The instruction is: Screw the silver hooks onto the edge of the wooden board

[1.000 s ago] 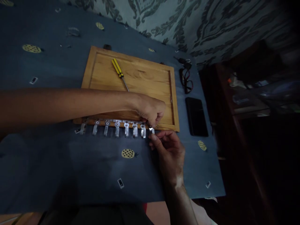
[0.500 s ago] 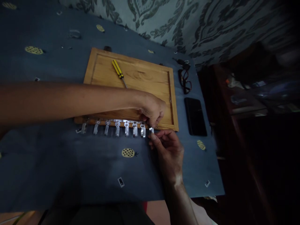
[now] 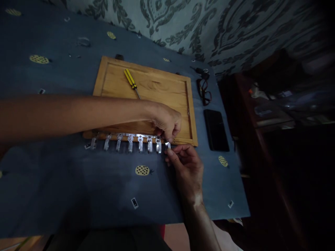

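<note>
A wooden board (image 3: 154, 83) with a raised frame lies on the cloth-covered table. Along its near edge runs a row of silver metal hooks (image 3: 140, 143), several of them fixed with screws. My right hand (image 3: 187, 167) pinches the rightmost metal hook (image 3: 168, 144) between thumb and fingers, against the board's edge. From the left, my left arm reaches across the board. The fingers of my left hand (image 3: 169, 122) are pressed together at the top of that same hook; whatever is between them is too small to see. A yellow-handled screwdriver (image 3: 130, 78) rests on the board, its tip hidden behind my left forearm.
Right of the board lie a black phone (image 3: 216, 130), a pair of glasses (image 3: 204, 92) and keys (image 3: 202, 72). At the far left of the blue tablecloth (image 3: 110, 195) are another metal piece (image 3: 83, 42) and tiny bits. A patterned curtain or wall covering (image 3: 178, 21) borders the back.
The view has shifted slightly. Both hands stay at the rightmost hook with nearly the same grip, and nothing else has visibly moved.
</note>
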Demonstrator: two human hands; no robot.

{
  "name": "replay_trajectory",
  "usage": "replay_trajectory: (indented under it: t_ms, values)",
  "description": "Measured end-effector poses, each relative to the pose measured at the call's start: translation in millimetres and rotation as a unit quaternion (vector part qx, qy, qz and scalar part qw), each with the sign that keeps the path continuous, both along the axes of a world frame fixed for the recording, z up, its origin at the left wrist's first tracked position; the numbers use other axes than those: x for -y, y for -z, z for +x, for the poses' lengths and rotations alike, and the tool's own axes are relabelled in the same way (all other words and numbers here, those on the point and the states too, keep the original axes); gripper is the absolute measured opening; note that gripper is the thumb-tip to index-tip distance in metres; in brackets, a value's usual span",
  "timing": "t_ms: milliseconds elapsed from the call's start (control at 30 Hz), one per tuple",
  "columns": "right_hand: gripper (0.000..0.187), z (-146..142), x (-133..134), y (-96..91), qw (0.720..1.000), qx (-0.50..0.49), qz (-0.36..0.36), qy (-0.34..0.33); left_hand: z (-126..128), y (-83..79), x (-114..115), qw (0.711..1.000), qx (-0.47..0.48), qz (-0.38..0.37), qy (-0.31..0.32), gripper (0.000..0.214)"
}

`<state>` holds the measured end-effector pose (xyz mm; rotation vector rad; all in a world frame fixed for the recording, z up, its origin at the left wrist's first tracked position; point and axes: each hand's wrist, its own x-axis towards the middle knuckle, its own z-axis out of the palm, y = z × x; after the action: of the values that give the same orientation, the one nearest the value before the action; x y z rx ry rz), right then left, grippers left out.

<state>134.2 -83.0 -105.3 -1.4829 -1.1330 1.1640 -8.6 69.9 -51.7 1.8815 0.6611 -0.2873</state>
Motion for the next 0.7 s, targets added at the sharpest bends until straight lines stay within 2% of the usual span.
replay_trajectory:
  t_ms: [200,400,500,700]
  values:
    - [0.032,0.1,-0.2,-0.5,1.000,0.011,0.000,-0.004,-2.6,-3.0,-0.1,0.999,0.003,-0.034,-0.012,0.012]
    - [0.031,0.2,-0.1,-0.5,1.000,0.006,0.002,-0.003,-1.5,2.3,-2.9,0.999,-0.003,-0.041,-0.005,0.011]
    - [0.030,0.2,0.1,-0.1,1.000,0.003,0.000,-0.001,-1.0,3.7,-4.1,0.999,-0.007,-0.034,0.001,0.005]
    - [0.030,-0.3,0.6,1.4,1.000,-0.008,0.000,0.009,-3.4,-0.6,-0.1,0.999,0.014,0.023,0.027,0.016]
